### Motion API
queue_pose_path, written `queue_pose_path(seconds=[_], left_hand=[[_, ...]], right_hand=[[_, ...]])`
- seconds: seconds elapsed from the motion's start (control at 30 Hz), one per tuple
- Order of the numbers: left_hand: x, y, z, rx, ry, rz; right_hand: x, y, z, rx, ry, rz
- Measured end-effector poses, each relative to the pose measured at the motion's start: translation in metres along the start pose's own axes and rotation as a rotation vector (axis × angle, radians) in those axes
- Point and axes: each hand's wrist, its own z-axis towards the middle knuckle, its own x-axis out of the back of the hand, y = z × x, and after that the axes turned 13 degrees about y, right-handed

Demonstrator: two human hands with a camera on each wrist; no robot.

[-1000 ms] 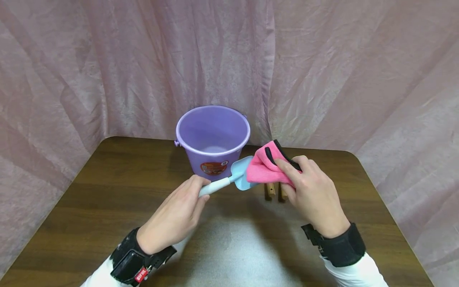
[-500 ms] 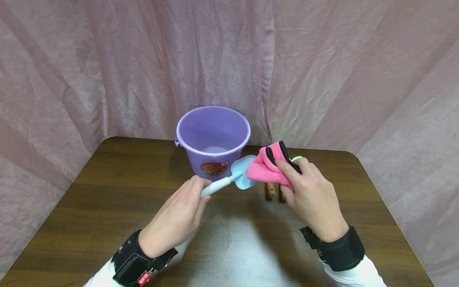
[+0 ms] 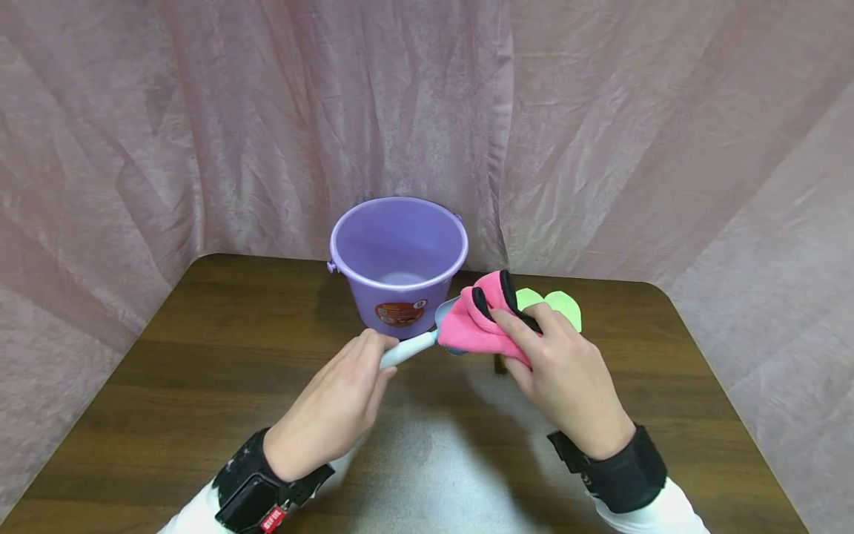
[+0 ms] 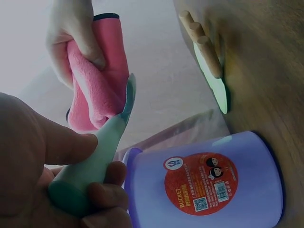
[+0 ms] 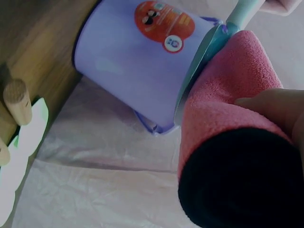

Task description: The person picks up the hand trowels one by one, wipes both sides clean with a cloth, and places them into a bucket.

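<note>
On my head view, the pink cloth [image 3: 477,326] has slid toward the left hand [image 3: 336,404] in the last half second, and it now hides most of the blade [image 5: 207,52] that lay bare on that side. I take this to mean the rubbing has reached nearer the neck of the shovel [image 3: 408,349]; whether the metal or plastic beneath is clean I can't tell. The shovel is held up off the table [image 3: 200,371], just in front of the purple bucket [image 3: 360,293], and I can't make out whether the two touch. My left wrist view shows the left thumb and fingers wrapped round the shovel's pale handle. The right hand [image 3: 567,374] pinches the folded cloth, thumb pressed into it, against the blade. The hands stay apart from each other, linked only through cloth and shovel. With the right hand shifted left, two light green blades [image 3: 563,305] have come into sight behind it; my left wrist view shows wooden handles [image 4: 209,56] with them, lying on the table beside the bucket. The bucket itself hasn't noticeably moved.
</note>
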Motion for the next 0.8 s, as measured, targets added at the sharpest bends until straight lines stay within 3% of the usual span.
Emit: queue_pose_path(seconds=[0.37, 0.6, 0.8], left_hand=[[0.0004, -0.0013, 0.0007, 0.013, -0.015, -0.005], [0.0021, -0.0031, 0.0014, 0.011, -0.011, -0.012], [0.0047, -0.0051, 0.0025, 0.009, 0.001, -0.006]], right_hand=[[-0.0013, -0.0002, 0.0004, 0.041, -0.055, 0.123], [-0.0001, 0.0011, -0.0004, 0.040, -0.152, 0.193], [0.0013, 0.0017, 0.0019, 0.039, -0.183, 0.235]])
